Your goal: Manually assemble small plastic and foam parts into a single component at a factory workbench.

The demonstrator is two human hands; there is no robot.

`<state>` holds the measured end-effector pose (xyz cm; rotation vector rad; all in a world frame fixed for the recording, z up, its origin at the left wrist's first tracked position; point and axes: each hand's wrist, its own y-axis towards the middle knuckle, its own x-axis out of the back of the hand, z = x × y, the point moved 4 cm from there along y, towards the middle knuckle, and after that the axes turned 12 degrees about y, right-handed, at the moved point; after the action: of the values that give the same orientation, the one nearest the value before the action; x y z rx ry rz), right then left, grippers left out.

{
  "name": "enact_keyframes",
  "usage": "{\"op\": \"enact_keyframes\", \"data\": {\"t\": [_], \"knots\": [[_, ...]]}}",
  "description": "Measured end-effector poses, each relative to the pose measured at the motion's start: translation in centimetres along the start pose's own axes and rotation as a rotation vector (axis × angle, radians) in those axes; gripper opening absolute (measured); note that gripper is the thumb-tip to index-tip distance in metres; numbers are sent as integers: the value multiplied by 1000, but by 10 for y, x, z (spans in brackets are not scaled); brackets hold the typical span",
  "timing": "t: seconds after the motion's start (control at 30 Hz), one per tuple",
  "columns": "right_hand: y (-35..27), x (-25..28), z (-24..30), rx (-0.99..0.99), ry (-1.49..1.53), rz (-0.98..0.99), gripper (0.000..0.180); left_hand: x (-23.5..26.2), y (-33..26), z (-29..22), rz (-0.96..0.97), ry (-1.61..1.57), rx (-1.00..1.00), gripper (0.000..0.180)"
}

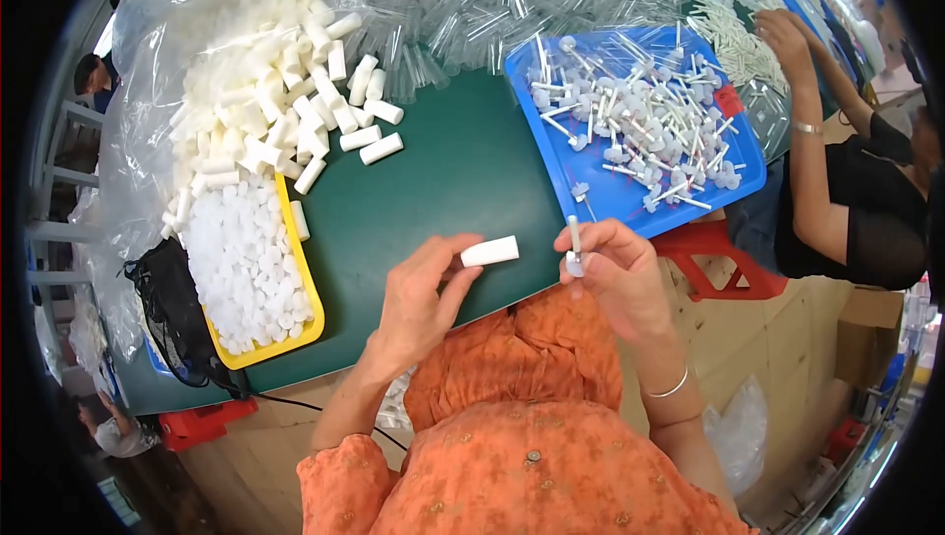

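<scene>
Over the near edge of the green table, my left hand (425,289) pinches a short white foam cylinder (490,251) between thumb and fingers, its free end pointing right. A little to the right, my right hand (622,274) grips a small plastic part (574,248) with a pale upright stem and a translucent whitish base. The two held pieces are apart. Behind my right hand lies a blue tray (553,176) with many similar stemmed parts (640,122). One such part (583,194) lies by itself near the tray's front left corner.
White foam cylinders (295,102) are heaped at the back left. Below them, a yellow tray (313,289) holds small white caps (246,269), beside a black mesh bag (172,304). Clear plastic tubes (492,3) pile along the back. A co-worker's arm (812,131) is at the right, near a red stool (724,259).
</scene>
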<state>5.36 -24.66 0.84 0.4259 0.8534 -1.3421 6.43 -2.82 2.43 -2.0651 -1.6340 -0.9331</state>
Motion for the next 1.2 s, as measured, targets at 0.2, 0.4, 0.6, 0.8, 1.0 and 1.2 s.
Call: {"op": "enact_keyframes", "data": {"t": [0.2,0.4,0.6,0.8,1.0,1.2], "knots": [[-6,3,-21,-49,-41,-73,13,6,-10,3,-73,73,-87,25],[-3,-14,-24,165,-408,172,22,12,-16,5,-37,118,-125,24],[-5,-20,-37,101,-273,162,26,11,-18,1,-39,77,-151,20],[-14,-12,-43,242,-491,158,27,2,-26,-2,-27,40,-104,21],[-21,-12,-41,447,-625,228,23,-14,-30,7,179,-429,257,16],[-17,3,-55,169,-83,56,19,-23,-36,2,163,-448,287,15]]}}
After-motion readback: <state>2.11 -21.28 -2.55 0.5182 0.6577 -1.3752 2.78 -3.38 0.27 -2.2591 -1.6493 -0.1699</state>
